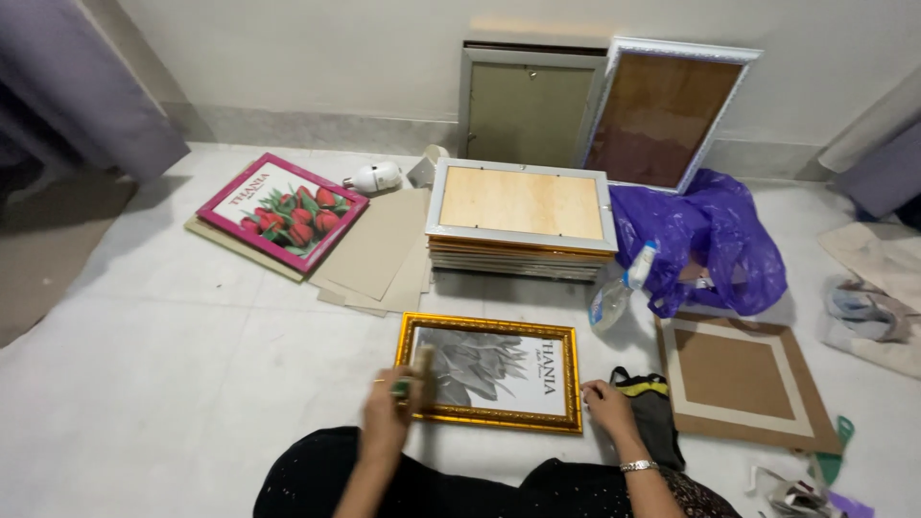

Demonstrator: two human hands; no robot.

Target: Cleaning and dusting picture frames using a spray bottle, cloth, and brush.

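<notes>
A gold picture frame [491,328] with a grey flower print lies flat on the floor in front of me. My left hand [389,408] grips a small brush [422,369] whose bristles rest on the frame's left side. My right hand [607,403] touches the frame's lower right corner, fingers curled, a bracelet on the wrist. A dark cloth [652,408] lies just right of that hand.
Behind the gold frame stands a stack of frames [523,206]. Two frames lean on the wall [662,115]. A pink frame with red tulips [283,211] and cardboard sheets [379,249] lie left. A purple bag [710,240], spray bottle [619,293] and brown backing board [743,379] lie right.
</notes>
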